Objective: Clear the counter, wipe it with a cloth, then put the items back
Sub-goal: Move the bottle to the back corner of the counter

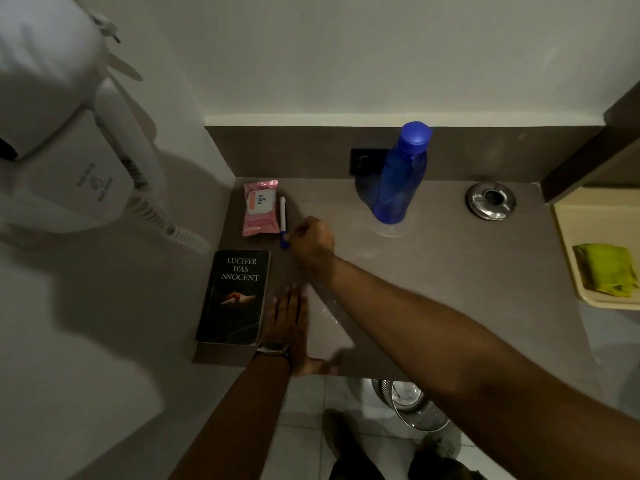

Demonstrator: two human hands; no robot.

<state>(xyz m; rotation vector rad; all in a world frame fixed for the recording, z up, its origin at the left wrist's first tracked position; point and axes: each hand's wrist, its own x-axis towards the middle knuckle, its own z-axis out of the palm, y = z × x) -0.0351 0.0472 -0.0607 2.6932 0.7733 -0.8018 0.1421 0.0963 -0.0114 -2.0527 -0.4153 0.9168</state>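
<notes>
On the grey counter (pixel 450 258) a white pen with a blue cap (pixel 283 216) lies beside a pink wipes packet (pixel 260 207). My right hand (pixel 311 237) reaches across with its fingertips pinched on the pen's blue cap end. A black book (pixel 235 296) lies at the counter's front left. My left hand (pixel 291 323) rests flat and open on the counter just right of the book, a watch on the wrist. A blue water bottle (pixel 401 174) stands upright near the back wall. A folded green cloth (pixel 606 268) lies on a cream tray (pixel 568 237) at the right.
A metal ashtray (pixel 491 200) sits at the counter's back right. A white wall-mounted hair dryer (pixel 69 140) with a coiled cord hangs at the left. A black socket plate (pixel 367 161) is behind the bottle. Below the counter edge stands a metal bin (pixel 412 403).
</notes>
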